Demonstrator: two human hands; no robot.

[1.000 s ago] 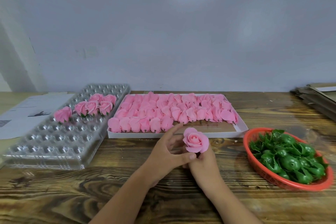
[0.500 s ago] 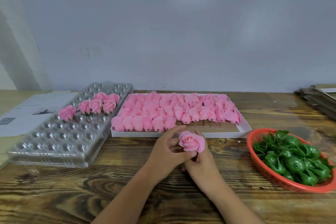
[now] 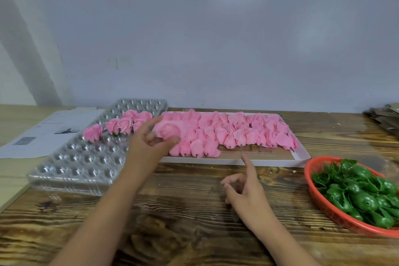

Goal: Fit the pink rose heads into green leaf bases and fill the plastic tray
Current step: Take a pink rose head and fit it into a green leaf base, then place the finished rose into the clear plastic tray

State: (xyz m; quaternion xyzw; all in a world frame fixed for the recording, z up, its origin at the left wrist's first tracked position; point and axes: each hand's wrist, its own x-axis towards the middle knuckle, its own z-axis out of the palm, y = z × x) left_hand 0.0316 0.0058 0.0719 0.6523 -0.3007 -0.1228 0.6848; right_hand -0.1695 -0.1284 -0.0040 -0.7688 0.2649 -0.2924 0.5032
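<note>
Resting low over the near middle of the desk (image 3: 194, 218), the right hand (image 3: 246, 194) holds nothing: its forefinger points toward the far edge and the other fingers curl loosely. Toward the desk's right edge, the red basket (image 3: 323, 207) holds the green leaf bases (image 3: 362, 198); these look like moulded plastic, stiff and light, probably best taken by the round cup, not the thin leaf tips. The basket's far right side is cut off by the frame.

Farther in, the left hand (image 3: 149, 144) grips a pink rose head (image 3: 170, 129) between thumb and fingers, above the gap where the plastic tray (image 3: 71, 168) meets the white box (image 3: 237, 161). The rose is smeared by motion, so whether a green base sits under it cannot be told; the palm hides its underside. It appears soft and nearly weightless, with petals that would crush or dent, so I judge a light hold low at the base safer than squeezing the bloom.

Toward the far edge, the loose rose heads (image 3: 237, 134) fill the box in overlapping rows, too crowded to count. Finished roses (image 3: 121, 125) sit in the tray's far pockets; most pockets are bare. Printed paper (image 3: 43, 134) lies at the far left, and a blurred stack (image 3: 384, 116) at the far right is hard to identify.
</note>
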